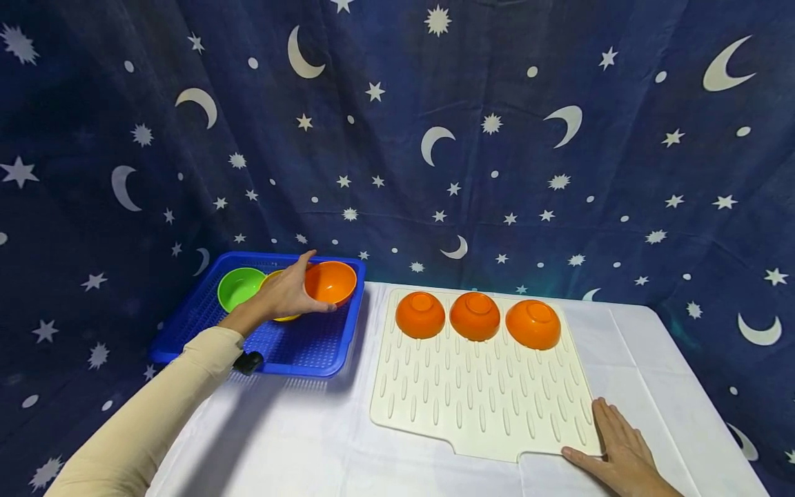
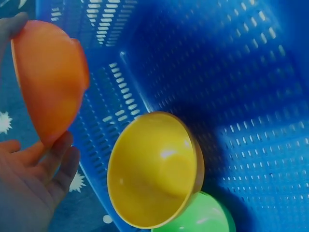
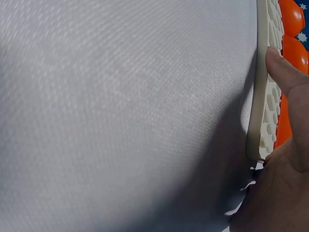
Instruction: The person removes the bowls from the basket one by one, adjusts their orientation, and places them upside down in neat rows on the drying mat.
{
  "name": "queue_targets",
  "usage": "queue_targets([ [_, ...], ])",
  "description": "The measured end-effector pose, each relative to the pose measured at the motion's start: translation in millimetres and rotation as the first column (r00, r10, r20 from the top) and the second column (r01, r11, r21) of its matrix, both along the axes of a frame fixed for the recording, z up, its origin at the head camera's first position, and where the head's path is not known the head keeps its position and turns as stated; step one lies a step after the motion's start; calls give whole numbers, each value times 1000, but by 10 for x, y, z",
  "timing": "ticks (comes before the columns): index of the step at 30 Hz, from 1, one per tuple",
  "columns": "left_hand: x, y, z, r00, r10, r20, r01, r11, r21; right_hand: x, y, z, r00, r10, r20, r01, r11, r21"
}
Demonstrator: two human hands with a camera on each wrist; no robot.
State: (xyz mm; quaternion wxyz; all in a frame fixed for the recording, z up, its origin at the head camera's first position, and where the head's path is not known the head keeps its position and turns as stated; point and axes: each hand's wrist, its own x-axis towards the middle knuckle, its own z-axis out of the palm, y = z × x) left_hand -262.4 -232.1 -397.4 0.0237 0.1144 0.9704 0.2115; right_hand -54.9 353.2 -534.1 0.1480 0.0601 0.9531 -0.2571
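Note:
In the head view, my left hand (image 1: 290,292) holds an orange bowl (image 1: 335,279) at the right side of the blue basket (image 1: 348,345). The left wrist view shows this orange bowl (image 2: 50,77) tipped on its side, thumb and fingers gripping opposite parts of its rim. A yellow bowl (image 2: 154,171) and a green bowl (image 1: 239,287) sit beside it in the basket, the yellow one partly hidden by the hand. My right hand (image 1: 621,449) rests at the front right corner of the cream draining mat (image 1: 459,407), its thumb (image 3: 285,70) on the edge.
Three orange bowls stand upside down in a row along the mat's back edge: a left bowl (image 1: 420,315), a middle bowl (image 1: 475,317) and a right bowl (image 1: 533,324). A white cloth (image 1: 298,435) covers the table. Behind hangs a dark blue star-and-moon curtain (image 1: 397,138).

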Motion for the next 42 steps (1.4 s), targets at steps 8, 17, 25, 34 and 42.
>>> queue_targets([
  [8, 211, 65, 54, 996, -2, -87, 4, 1000, 21, 15, -7, -10, 1000, -1, 5, 1, 1000, 4],
  [17, 411, 131, 95, 992, -27, -124, 36, 997, 73, 10, -21, -4, 1000, -3, 14, 3, 1000, 5],
  [25, 594, 144, 74, 980, -37, -195, 53, 995, 79, 9, -18, 3, 998, -18, 53, 18, 1000, 8],
  [34, 829, 99, 19, 958, -69, -278, 101, 990, 103, -32, 25, -24, 1000, -5, 27, 5, 1000, -18],
  [42, 1047, 145, -24, 944, -56, -326, 115, 980, 165, -21, 27, -25, 1000, 1, 18, -1, 1000, -18],
])
